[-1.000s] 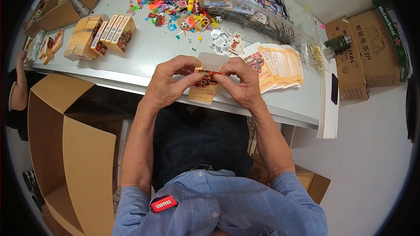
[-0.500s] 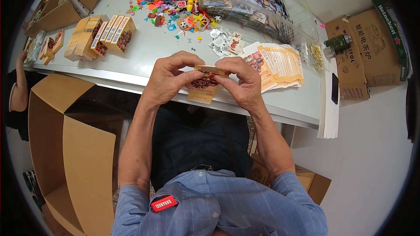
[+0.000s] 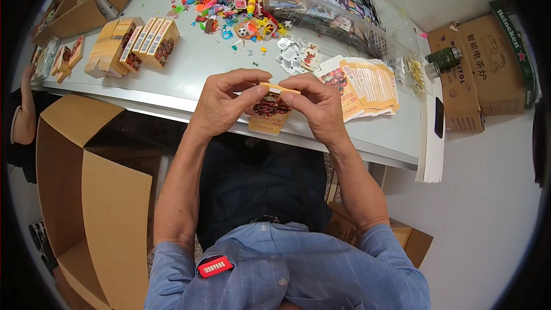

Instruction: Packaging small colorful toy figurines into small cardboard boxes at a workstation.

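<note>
Between my hands, over the table's front edge, is a small orange printed paper box [image 3: 270,109] with a picture of dark red figures. My left hand [image 3: 221,100] pinches its upper left corner with thumb and fingers. My right hand [image 3: 318,106] grips the upper right corner in the same way. Both thumbs press near the top edge, where a pale flap lies folded across. A lower flap hangs toward me. Just right of my right hand lies a fanned stack of flat orange cartons [image 3: 370,89].
Small colourful plastic toys [image 3: 235,8] are heaped behind my hands, near white sticker-like pieces [image 3: 295,54]. A clear bin [image 3: 344,6] holds many shiny packets. Filled-out orange boxes [image 3: 152,43] stand at left. A large open carton [image 3: 115,212] is beside me; another person's arm [image 3: 24,109] shows far left.
The box's top flap, raised between my fingers before, now lies folded down along the top edge. My fingers have shifted slightly; both hands stay in about the same place.
</note>
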A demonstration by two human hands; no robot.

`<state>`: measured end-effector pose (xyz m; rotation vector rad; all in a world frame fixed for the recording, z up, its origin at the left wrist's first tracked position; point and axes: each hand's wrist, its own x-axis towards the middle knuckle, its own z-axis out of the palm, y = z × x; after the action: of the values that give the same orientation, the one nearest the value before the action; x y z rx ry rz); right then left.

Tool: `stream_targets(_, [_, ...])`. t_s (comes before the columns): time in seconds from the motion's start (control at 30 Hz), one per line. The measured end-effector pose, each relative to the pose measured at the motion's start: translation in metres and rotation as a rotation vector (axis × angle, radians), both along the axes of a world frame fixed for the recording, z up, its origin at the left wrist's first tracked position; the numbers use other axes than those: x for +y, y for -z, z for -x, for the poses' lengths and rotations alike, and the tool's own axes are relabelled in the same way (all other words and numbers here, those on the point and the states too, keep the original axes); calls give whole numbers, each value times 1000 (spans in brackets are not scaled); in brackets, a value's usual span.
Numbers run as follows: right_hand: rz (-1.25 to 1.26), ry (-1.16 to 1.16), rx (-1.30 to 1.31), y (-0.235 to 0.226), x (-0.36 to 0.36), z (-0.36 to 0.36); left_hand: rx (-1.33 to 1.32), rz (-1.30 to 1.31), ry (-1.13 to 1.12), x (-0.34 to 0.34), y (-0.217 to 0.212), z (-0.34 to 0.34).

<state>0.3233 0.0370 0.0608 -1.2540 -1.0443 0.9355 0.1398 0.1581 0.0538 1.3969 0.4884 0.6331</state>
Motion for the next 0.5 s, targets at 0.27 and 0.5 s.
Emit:
stream_targets(0.27, [-53, 39, -40, 7, -1, 2, -22, -100, 43, 4, 4, 3])
stream_targets(0.5, [-356, -18, -513, 22, -5, -8, -67, -277, 52, 3, 14, 6])
